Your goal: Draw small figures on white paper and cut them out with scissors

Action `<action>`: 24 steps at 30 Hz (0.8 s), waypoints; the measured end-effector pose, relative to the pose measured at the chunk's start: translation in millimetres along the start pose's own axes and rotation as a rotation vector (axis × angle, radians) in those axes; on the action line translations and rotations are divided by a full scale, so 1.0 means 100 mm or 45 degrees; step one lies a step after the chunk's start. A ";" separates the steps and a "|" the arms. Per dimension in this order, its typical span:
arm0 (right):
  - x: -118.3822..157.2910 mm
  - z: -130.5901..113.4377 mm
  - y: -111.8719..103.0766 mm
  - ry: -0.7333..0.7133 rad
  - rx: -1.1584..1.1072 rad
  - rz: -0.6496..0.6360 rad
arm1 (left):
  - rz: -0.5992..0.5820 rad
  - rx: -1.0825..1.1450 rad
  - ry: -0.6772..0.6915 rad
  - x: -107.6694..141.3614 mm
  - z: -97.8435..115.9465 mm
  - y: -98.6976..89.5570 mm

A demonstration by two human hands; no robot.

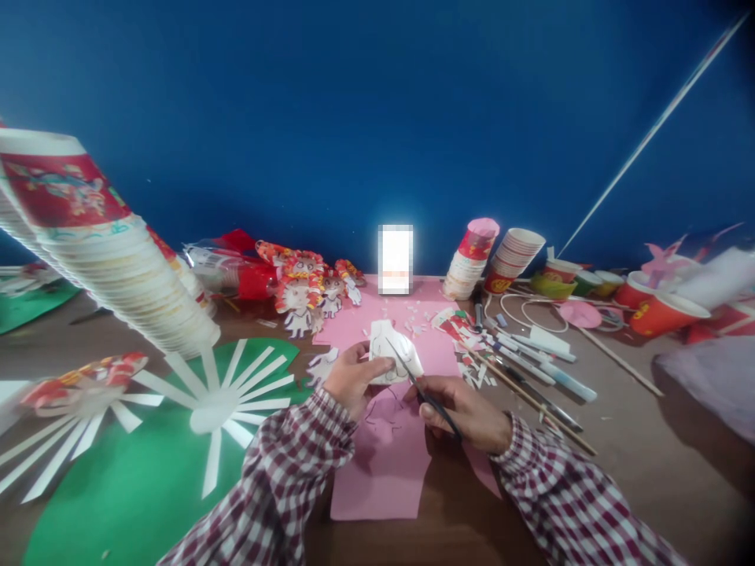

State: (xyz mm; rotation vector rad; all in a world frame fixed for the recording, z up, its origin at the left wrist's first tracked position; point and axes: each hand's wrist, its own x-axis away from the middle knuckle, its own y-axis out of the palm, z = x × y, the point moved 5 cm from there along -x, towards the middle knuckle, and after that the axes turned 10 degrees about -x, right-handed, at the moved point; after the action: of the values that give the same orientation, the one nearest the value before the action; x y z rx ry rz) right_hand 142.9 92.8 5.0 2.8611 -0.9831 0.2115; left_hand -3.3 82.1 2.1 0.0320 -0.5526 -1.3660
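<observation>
Burgundy-and-white checked sleeves (283,456) reached in from the near edge over a brown table (472,527), where pink paper (377,491) lay below the hands. The left hand (352,377) pinched the lower left part of a white paper piece (392,346) between thumb and fingers, holding it up over the pink paper. Dark lines were drawn on that piece. The right hand (465,410) had its fingers closed around the dark handles of a pair of scissors (437,407), whose blades pointed up and left, at the white paper piece; how far apart the blades stood could not be told.

To the left, a green sheet (135,487) lay under a white fan of paper strips (212,413), with another fan (88,401) beside it bearing red and orange parts. To the right lay pens (548,369) and a long thin stick (543,409), with small paper scraps (475,369) nearer the middle.

Farther back, paper figures (300,295) in red, orange and white were heaped left of the scraps. A tall, leaning stack of cups (135,267) stood at the left, and two shorter stacks (489,263) at the right. A bright, pixelated rectangle (395,259) showed before the blue wall (354,118).
</observation>
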 end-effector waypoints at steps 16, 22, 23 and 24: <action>0.00 0.01 -0.01 0.004 0.031 0.029 | 0.022 0.025 -0.005 0.01 0.03 0.01; 0.00 0.05 -0.01 0.001 0.001 0.058 | 0.028 0.032 0.004 0.01 0.03 0.01; 0.00 0.05 -0.01 -0.001 -0.003 0.062 | 0.029 0.036 0.002 0.01 0.03 0.01; 0.00 0.06 -0.01 -0.001 -0.005 0.067 | 0.027 0.041 -0.001 0.01 0.03 0.01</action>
State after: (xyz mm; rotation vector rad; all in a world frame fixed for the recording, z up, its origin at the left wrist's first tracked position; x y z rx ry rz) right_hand 143.9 92.9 -0.7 2.8346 -1.0582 0.2129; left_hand -3.3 82.1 5.3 0.0517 -0.5738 -1.3367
